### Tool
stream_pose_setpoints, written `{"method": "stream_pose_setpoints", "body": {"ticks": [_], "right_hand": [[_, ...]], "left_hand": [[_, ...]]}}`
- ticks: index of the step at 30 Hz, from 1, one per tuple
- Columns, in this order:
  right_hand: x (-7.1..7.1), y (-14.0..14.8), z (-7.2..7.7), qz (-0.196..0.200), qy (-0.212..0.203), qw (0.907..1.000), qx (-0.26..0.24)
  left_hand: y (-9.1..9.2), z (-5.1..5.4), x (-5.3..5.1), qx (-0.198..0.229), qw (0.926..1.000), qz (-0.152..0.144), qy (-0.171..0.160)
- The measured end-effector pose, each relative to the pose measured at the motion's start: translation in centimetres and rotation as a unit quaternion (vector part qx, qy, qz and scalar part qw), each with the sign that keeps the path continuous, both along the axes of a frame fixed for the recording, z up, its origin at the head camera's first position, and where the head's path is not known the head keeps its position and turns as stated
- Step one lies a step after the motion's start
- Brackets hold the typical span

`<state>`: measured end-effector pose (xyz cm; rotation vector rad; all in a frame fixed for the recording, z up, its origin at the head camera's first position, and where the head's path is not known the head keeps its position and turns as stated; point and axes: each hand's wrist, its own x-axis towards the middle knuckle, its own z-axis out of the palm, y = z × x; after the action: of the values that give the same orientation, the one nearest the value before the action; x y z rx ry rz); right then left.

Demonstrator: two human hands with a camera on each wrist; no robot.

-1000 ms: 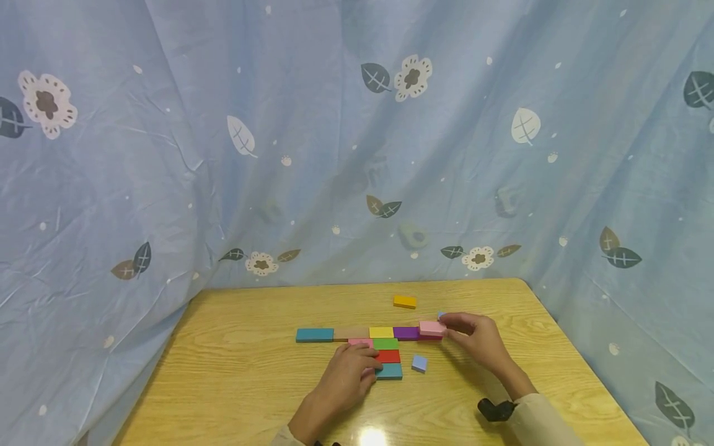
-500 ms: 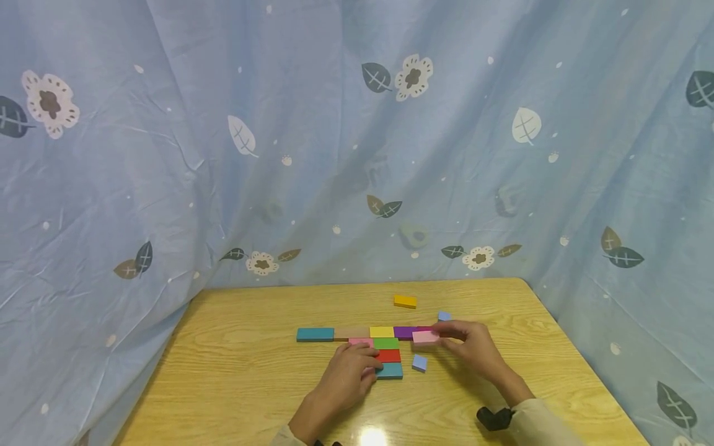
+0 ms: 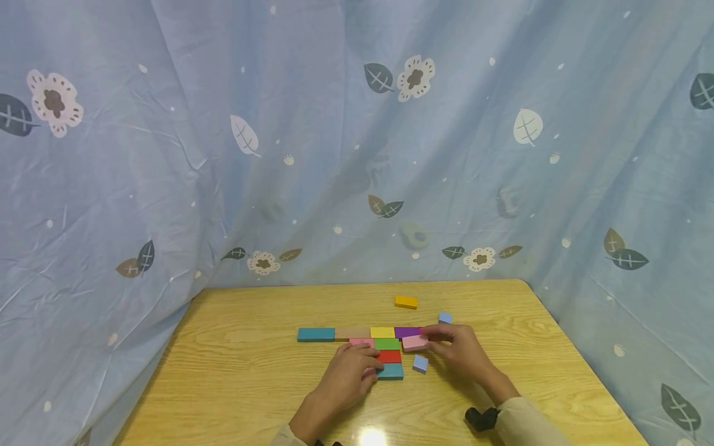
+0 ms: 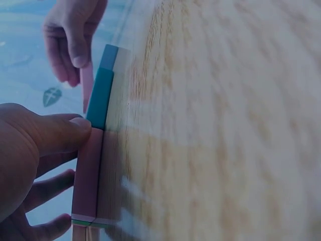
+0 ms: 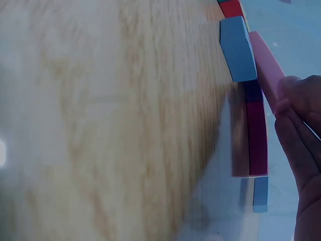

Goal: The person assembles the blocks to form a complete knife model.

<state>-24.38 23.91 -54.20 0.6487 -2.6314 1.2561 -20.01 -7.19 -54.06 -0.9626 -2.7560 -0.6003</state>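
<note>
Lower middle of head view: left hand [image 3: 347, 375], fingers spread, touches dull pink block [image 4: 88, 175]; rightward, right hand [image 3: 460, 353] pinches light pink block [image 3: 414, 343].

Blue leaf-print curtain [image 3: 312, 155] behind apparently wooden table [image 3: 245, 384]

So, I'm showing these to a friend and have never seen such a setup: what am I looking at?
There's no machine here; a person works bare-handed. The wide picture is taken from the head, looking forward and down; the other two from the left and right wrists. On the wooden table, a row of blocks includes a teal block, a yellow block and a purple block. A green block and a red block sit on its near side, where the left hand rests. Two light blue blocks and an orange block lie nearby. The right hand pinches a pale pink block.
</note>
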Motion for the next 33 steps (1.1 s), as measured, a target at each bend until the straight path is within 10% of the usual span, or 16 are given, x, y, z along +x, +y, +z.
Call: {"method": "stream_pose_setpoints", "body": {"ticks": [33], "right_hand": [[-0.58, -0.47, -0.03, 0.014, 0.043, 0.9941, 0.099]], "left_hand": [[0.03, 0.0, -0.02, 0.004, 1.0, 0.004, 0.002]]}}
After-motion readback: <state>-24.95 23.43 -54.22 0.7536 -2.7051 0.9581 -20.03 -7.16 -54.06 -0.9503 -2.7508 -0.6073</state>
